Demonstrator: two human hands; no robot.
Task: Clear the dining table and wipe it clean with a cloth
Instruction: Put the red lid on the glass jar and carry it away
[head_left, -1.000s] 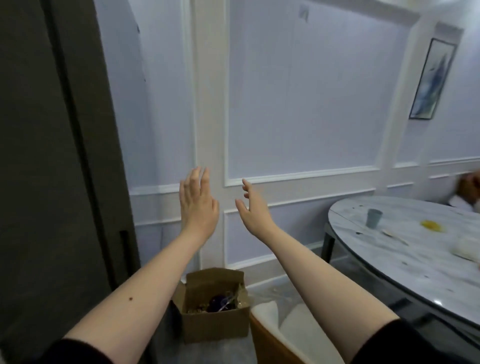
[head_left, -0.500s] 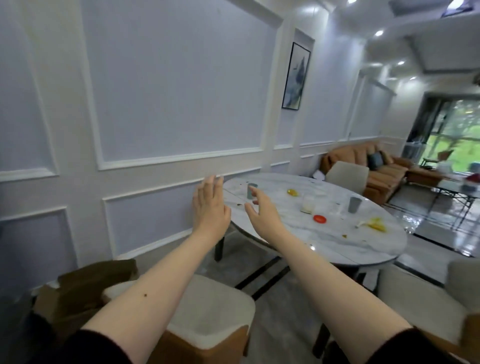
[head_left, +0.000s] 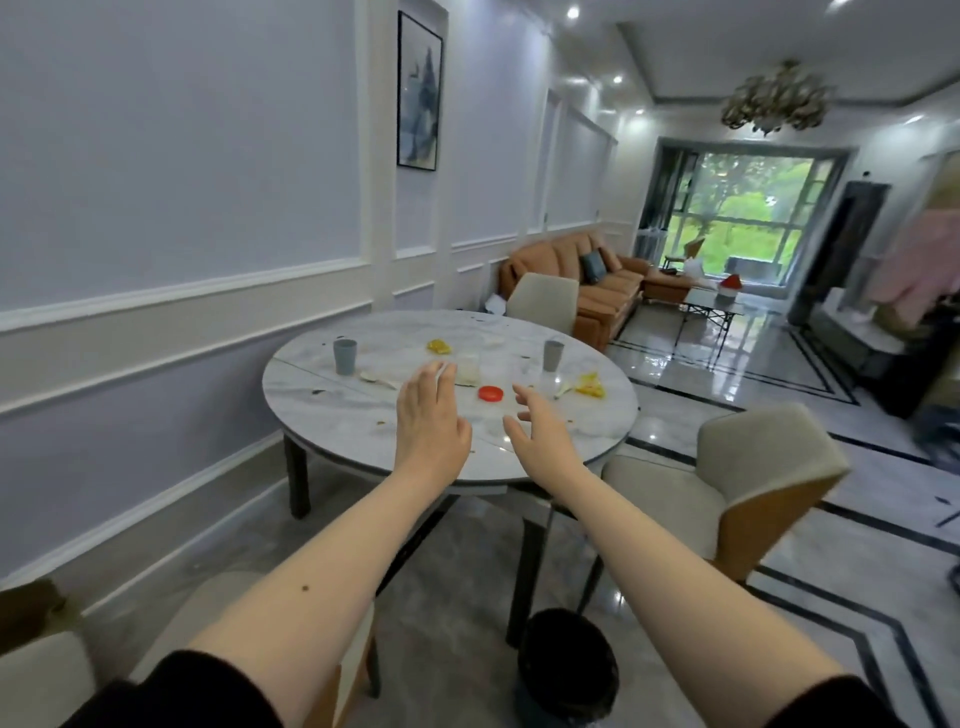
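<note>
The round marble dining table (head_left: 363, 415) stands ahead of me against the pale panelled wall (head_left: 182, 156). Near its far left edge stands a blue-grey cup (head_left: 345, 356), near its far right edge a grey cup (head_left: 551, 355). A red lid (head_left: 490, 393) lies toward the middle, a clear glass (head_left: 468, 370) just behind it, yellow scraps (head_left: 591, 387) by the right edge and more yellow bits (head_left: 439, 345) at the far side. A beige chair (head_left: 727, 483) sits at the right edge, a black bin (head_left: 569, 670) on the floor below the near edge, an orange sofa (head_left: 587, 280) beyond. My left hand (head_left: 431, 421) and my right hand (head_left: 543, 436) hang before the table, fingers straight and spread, holding nothing. I see no cloth. Half a second ago the table lay further right and partly behind my hands; now I face it squarely.
</note>
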